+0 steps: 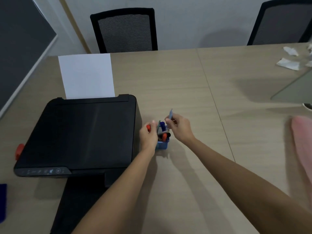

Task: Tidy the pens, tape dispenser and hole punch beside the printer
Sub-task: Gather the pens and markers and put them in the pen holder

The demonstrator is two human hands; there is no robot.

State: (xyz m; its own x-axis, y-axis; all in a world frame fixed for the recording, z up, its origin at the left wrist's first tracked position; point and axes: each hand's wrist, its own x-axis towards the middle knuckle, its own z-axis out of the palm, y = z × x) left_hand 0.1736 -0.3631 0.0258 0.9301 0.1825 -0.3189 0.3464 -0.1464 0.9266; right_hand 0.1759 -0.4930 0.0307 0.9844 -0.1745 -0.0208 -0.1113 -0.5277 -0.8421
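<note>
A small blue mesh pen holder [163,144] stands on the table just right of the black printer [81,134], with several markers [163,130] sticking out of it. My left hand [149,135] is closed on a red-capped marker [148,128] at the holder's left side. My right hand [179,128] pinches a grey-blue pen [170,114], held upright above the holder's right rim. A red object [19,150] shows at the printer's left edge and a dark blue object [3,201] lies at the frame's left border; I cannot tell what either is.
White paper [87,76] stands in the printer's rear feed. Crumpled paper scraps [289,63] lie at the far right of the wooden table [194,81]. A pink cloth [302,141] and a grey slanted panel [297,88] sit at the right edge. Two black chairs [125,31] stand behind.
</note>
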